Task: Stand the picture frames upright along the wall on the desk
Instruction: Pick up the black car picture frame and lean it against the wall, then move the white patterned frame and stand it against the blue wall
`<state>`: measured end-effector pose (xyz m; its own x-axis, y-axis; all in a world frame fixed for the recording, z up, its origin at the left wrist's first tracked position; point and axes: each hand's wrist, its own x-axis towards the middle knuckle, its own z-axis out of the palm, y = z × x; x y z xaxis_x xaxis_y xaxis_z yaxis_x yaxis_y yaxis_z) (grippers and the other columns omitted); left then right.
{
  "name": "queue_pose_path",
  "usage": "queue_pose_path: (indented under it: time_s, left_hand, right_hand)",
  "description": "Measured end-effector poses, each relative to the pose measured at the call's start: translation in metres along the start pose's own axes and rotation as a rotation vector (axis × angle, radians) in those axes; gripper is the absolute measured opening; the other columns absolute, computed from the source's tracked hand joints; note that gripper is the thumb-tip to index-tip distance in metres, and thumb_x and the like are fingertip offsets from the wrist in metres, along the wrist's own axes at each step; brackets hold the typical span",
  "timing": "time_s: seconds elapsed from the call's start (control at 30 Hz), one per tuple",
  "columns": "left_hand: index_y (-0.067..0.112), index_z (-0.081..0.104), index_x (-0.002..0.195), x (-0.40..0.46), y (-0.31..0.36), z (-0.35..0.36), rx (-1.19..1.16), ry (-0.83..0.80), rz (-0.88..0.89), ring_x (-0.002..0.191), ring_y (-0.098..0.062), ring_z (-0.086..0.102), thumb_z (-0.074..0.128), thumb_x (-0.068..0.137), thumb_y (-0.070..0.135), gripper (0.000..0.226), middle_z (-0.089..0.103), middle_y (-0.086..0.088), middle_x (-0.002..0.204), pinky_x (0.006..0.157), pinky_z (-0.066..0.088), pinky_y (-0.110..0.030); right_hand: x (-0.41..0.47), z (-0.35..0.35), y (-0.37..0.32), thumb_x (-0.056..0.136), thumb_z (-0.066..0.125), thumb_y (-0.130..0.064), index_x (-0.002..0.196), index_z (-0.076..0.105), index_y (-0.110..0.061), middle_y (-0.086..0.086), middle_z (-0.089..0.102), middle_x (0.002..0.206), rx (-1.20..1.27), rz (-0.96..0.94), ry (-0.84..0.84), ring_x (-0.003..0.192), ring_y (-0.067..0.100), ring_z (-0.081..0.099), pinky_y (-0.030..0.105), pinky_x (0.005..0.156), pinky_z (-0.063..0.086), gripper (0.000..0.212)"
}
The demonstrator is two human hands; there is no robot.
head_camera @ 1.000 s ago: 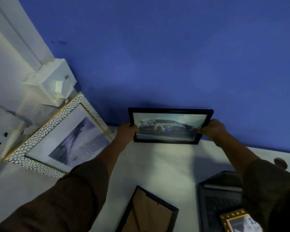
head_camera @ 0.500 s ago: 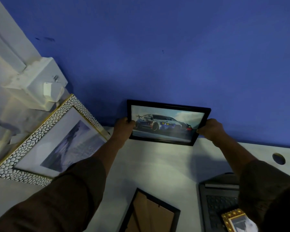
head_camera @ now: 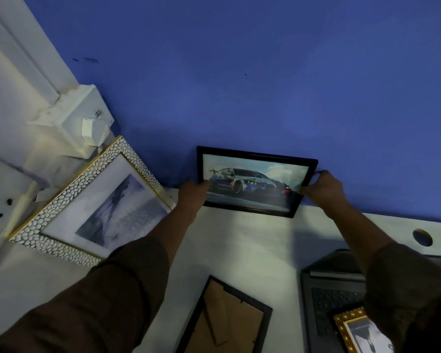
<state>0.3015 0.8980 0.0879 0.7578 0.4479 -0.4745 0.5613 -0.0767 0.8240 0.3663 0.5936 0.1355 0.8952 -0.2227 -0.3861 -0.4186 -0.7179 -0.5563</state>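
Observation:
A black frame with a car picture (head_camera: 255,180) stands against the blue wall (head_camera: 265,85) at the back of the white desk (head_camera: 250,248). My left hand (head_camera: 192,193) grips its left edge and my right hand (head_camera: 322,188) grips its right edge. A large white pebbled frame (head_camera: 87,210) leans at the left corner. A black frame lying face down (head_camera: 227,319) shows its brown back near me. A small gold frame (head_camera: 362,332) rests on the laptop, partly hidden by my right sleeve.
A dark laptop (head_camera: 334,299) sits at the right front of the desk. A round cable hole (head_camera: 422,237) is in the desk near the wall at right. A white box with a plug (head_camera: 84,123) is mounted in the left corner.
The car frame has tipped more upright against the wall, its top edge now higher. Both hands keep hold of its sides.

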Motion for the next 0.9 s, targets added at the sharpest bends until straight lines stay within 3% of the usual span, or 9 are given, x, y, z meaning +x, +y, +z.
queue_pose_path:
  time_s: [0.13,0.3,0.43,0.57,0.67,0.77,0.83,0.9]
  left_hand:
    - [0.004,0.063,0.125,-0.021,-0.011,-0.005,0.051,0.017,0.016,0.106,-0.032,0.065,0.063,0.080,0.048,0.063,0.068,-0.014,0.123,0.096,0.053,-0.047]
    - [0.001,0.060,0.130,-0.069,-0.021,-0.006,0.051,0.066,-0.038,0.121,-0.039,0.063,0.060,0.093,0.034,0.049,0.066,-0.021,0.130,0.092,0.052,-0.040]
    - [0.008,0.041,0.152,-0.112,-0.042,-0.003,0.117,0.074,-0.064,0.144,-0.035,0.042,0.060,0.095,0.044,0.070,0.041,-0.014,0.159,0.119,0.036,-0.046]
    - [0.004,0.053,0.138,-0.167,-0.056,-0.015,0.015,0.194,-0.037,0.125,-0.036,0.059,0.064,0.092,0.033,0.055,0.061,-0.015,0.138,0.105,0.050,-0.046]
    - [0.006,0.046,0.145,-0.203,-0.072,-0.032,-0.086,0.293,-0.025,0.127,-0.031,0.055,0.069,0.092,0.030,0.062,0.055,-0.008,0.141,0.105,0.045,-0.035]
    - [0.006,0.044,0.146,-0.228,-0.089,-0.057,-0.107,0.372,-0.044,0.125,-0.029,0.053,0.065,0.096,0.028,0.060,0.047,0.003,0.131,0.093,0.038,-0.027]
    - [0.008,0.044,0.147,-0.238,-0.099,-0.072,-0.146,0.412,-0.053,0.119,-0.026,0.055,0.065,0.095,0.027,0.059,0.048,0.003,0.130,0.092,0.040,-0.028]
    - [0.011,0.045,0.147,-0.244,-0.110,-0.087,-0.193,0.441,-0.053,0.114,-0.021,0.056,0.066,0.094,0.026,0.058,0.052,0.003,0.136,0.091,0.044,-0.029]
  right_hand:
    - [-0.019,-0.007,0.003,0.082,0.083,-0.013,0.149,0.034,-0.001,0.025,0.052,0.142,0.054,-0.025,-0.004,0.128,0.040,0.053,0.039,0.093,0.048,0.084]
    - [-0.042,-0.016,0.013,0.084,0.081,-0.015,0.152,0.027,0.000,0.025,0.044,0.148,0.048,-0.091,-0.020,0.131,0.041,0.050,0.042,0.096,0.048,0.088]
    - [-0.070,-0.017,0.020,0.083,0.083,-0.023,0.155,0.028,-0.005,0.025,0.042,0.145,0.025,-0.270,0.018,0.128,0.042,0.049,0.043,0.101,0.046,0.092]
    - [-0.110,-0.008,0.006,0.083,0.081,-0.020,0.152,0.036,-0.012,0.024,0.045,0.141,0.029,-0.451,-0.048,0.123,0.040,0.054,0.040,0.099,0.047,0.082]
    - [-0.144,0.004,-0.012,0.081,0.082,-0.021,0.148,0.043,-0.013,0.020,0.053,0.138,0.034,-0.552,-0.151,0.121,0.037,0.058,0.035,0.093,0.047,0.077]
    - [-0.176,0.022,-0.028,0.080,0.082,-0.023,0.137,0.055,-0.015,0.009,0.065,0.129,0.037,-0.691,-0.278,0.116,0.029,0.064,0.033,0.094,0.051,0.064]
    - [-0.192,0.033,-0.036,0.081,0.082,-0.028,0.141,0.051,-0.015,0.010,0.062,0.135,0.024,-0.730,-0.354,0.120,0.029,0.061,0.039,0.100,0.051,0.069]
    - [-0.206,0.044,-0.045,0.083,0.082,-0.030,0.145,0.047,-0.014,0.010,0.057,0.142,-0.004,-0.764,-0.416,0.126,0.028,0.057,0.037,0.101,0.047,0.073]
